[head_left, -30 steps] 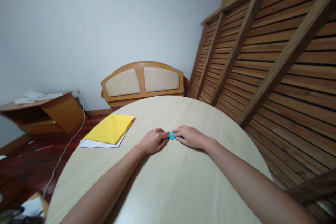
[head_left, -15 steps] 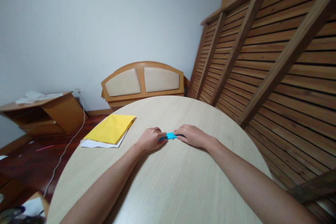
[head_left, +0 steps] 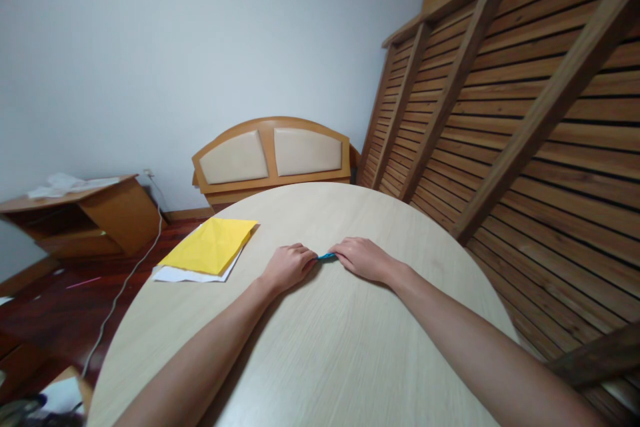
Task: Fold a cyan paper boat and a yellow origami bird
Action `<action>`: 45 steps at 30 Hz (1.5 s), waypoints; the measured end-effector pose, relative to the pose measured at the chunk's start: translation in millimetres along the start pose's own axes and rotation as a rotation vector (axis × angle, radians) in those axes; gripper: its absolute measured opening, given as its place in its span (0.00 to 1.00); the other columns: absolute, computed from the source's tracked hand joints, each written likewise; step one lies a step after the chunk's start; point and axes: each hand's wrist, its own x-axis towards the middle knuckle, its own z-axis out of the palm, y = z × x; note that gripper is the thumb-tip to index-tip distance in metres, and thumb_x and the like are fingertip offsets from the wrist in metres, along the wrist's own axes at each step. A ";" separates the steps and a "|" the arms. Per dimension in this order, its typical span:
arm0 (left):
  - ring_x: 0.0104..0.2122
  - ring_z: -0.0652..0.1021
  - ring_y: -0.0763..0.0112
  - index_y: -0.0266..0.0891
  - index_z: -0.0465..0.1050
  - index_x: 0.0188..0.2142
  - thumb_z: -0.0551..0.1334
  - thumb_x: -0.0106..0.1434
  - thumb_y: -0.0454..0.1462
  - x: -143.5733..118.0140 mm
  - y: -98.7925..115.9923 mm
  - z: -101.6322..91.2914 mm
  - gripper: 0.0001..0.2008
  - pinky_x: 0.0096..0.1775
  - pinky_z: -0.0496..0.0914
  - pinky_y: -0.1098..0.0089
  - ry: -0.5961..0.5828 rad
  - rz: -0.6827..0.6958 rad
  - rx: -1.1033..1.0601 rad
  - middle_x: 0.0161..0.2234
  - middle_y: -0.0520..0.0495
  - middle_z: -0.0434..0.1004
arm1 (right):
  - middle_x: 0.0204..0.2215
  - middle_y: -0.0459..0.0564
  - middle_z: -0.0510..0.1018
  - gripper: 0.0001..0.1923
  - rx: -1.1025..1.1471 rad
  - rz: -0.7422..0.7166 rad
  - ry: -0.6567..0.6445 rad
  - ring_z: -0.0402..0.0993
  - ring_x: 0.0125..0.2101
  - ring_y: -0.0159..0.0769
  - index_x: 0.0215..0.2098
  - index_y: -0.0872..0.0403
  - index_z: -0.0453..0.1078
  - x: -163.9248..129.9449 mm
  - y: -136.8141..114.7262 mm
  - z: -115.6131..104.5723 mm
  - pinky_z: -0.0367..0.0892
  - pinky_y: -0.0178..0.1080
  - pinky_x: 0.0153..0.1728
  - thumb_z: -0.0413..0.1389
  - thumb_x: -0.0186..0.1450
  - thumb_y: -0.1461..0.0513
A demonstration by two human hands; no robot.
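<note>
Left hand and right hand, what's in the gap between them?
The head view shows a thin blue strip, probably folded paper, spanning from the left hand to the right hand.

Both ends of the blue strip (head_left: pixel 327 256) hidden by the hands (head_left: pixel 289 267) (head_left: pixel 364 259)

Round table (head_left: pixel 320 353) had a pale wood-grain top. Left side carried white paper (head_left: pixel 193 275), yellow paper (head_left: pixel 210 248) stacked on it. Mid-table, left hand (head_left: pixel 290 266) and right hand (head_left: pixel 362 259) pinched a blue piece (head_left: pixel 327 257); its contact unclear. Floor (head_left: pixel 70 303) at left was dark red, pale cable (head_left: pixel 103 331) across it.
</note>
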 end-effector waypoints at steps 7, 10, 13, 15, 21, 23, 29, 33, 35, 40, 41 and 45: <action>0.34 0.78 0.67 0.42 0.77 0.37 0.57 0.66 0.34 0.2 4.9 -3.3 0.08 0.35 0.69 0.71 0.015 -0.058 -0.037 0.32 0.47 0.81 | 0.40 0.52 0.81 0.10 -0.018 0.011 0.059 0.75 0.41 0.41 0.45 0.53 0.74 2.4 -9.3 2.6 0.61 0.38 0.39 0.52 0.69 0.64; 0.34 0.78 0.66 0.42 0.77 0.37 0.58 0.66 0.35 0.5 6.5 -4.7 0.07 0.35 0.68 0.71 0.015 -0.064 -0.039 0.32 0.47 0.80 | 0.38 0.52 0.81 0.09 0.000 0.018 0.069 0.75 0.39 0.40 0.42 0.53 0.74 4.1 -10.7 5.6 0.61 0.38 0.38 0.53 0.70 0.59; 0.34 0.78 0.67 0.42 0.77 0.38 0.58 0.68 0.38 1.0 8.0 -5.1 0.08 0.35 0.68 0.71 0.027 -0.054 -0.051 0.32 0.47 0.80 | 0.37 0.51 0.81 0.09 0.003 0.010 0.079 0.75 0.39 0.39 0.40 0.52 0.74 5.7 -12.8 8.1 0.60 0.37 0.38 0.54 0.70 0.58; 0.34 0.78 0.67 0.42 0.77 0.38 0.57 0.69 0.39 1.2 8.7 -4.6 0.09 0.35 0.68 0.71 0.034 -0.034 -0.066 0.33 0.47 0.80 | 0.36 0.51 0.81 0.08 0.008 0.006 0.090 0.75 0.38 0.38 0.39 0.52 0.74 6.4 -14.8 9.3 0.60 0.37 0.37 0.54 0.70 0.58; 0.34 0.79 0.68 0.42 0.78 0.39 0.57 0.71 0.42 1.6 7.6 -0.7 0.12 0.36 0.68 0.71 0.048 -0.045 -0.109 0.33 0.47 0.81 | 0.36 0.50 0.81 0.10 0.031 0.014 0.092 0.76 0.37 0.38 0.39 0.52 0.75 6.8 -16.6 10.4 0.60 0.36 0.36 0.54 0.71 0.56; 0.34 0.79 0.68 0.42 0.78 0.39 0.58 0.70 0.42 1.9 6.9 0.8 0.11 0.36 0.68 0.71 0.044 -0.070 -0.119 0.34 0.47 0.81 | 0.36 0.50 0.82 0.11 0.037 0.018 0.090 0.76 0.38 0.38 0.40 0.51 0.75 7.0 -15.6 10.7 0.60 0.37 0.37 0.53 0.71 0.56; 0.33 0.78 0.68 0.42 0.77 0.39 0.58 0.70 0.42 1.9 4.5 3.6 0.10 0.35 0.68 0.72 0.055 -0.148 -0.170 0.33 0.48 0.80 | 0.39 0.49 0.82 0.08 0.114 0.074 0.098 0.77 0.40 0.39 0.43 0.49 0.76 8.6 -12.0 11.0 0.62 0.36 0.38 0.56 0.69 0.58; 0.34 0.78 0.68 0.41 0.76 0.40 0.57 0.70 0.42 1.3 3.3 5.0 0.10 0.36 0.68 0.72 0.059 -0.176 -0.206 0.35 0.48 0.80 | 0.39 0.49 0.82 0.08 0.177 0.092 0.101 0.77 0.40 0.39 0.43 0.50 0.76 8.0 -10.0 7.4 0.63 0.36 0.38 0.57 0.68 0.59; 0.35 0.78 0.69 0.42 0.76 0.41 0.57 0.70 0.41 1.2 2.9 5.7 0.09 0.36 0.69 0.72 0.056 -0.192 -0.223 0.36 0.48 0.80 | 0.40 0.49 0.82 0.08 0.183 0.111 0.098 0.77 0.40 0.39 0.44 0.50 0.76 6.9 -9.4 5.0 0.63 0.36 0.38 0.57 0.68 0.59; 0.37 0.78 0.67 0.43 0.75 0.42 0.59 0.67 0.38 0.5 2.7 5.1 0.07 0.37 0.69 0.72 0.032 -0.228 -0.231 0.38 0.48 0.80 | 0.40 0.49 0.82 0.09 0.166 0.144 0.093 0.77 0.40 0.40 0.44 0.50 0.76 4.4 -8.6 1.6 0.62 0.36 0.37 0.56 0.68 0.59; 0.38 0.78 0.67 0.43 0.75 0.42 0.60 0.66 0.37 0.3 2.9 4.4 0.07 0.37 0.69 0.71 0.028 -0.235 -0.231 0.38 0.48 0.80 | 0.40 0.49 0.82 0.09 0.165 0.151 0.093 0.77 0.40 0.40 0.44 0.50 0.76 4.2 -8.6 1.5 0.62 0.36 0.37 0.56 0.68 0.59; 0.37 0.78 0.66 0.42 0.75 0.42 0.61 0.65 0.37 0.7 4.6 1.2 0.07 0.36 0.69 0.71 0.013 -0.257 -0.240 0.37 0.48 0.79 | 0.40 0.49 0.82 0.08 0.156 0.157 0.107 0.77 0.40 0.40 0.44 0.51 0.75 3.6 -9.2 1.7 0.62 0.36 0.37 0.56 0.68 0.60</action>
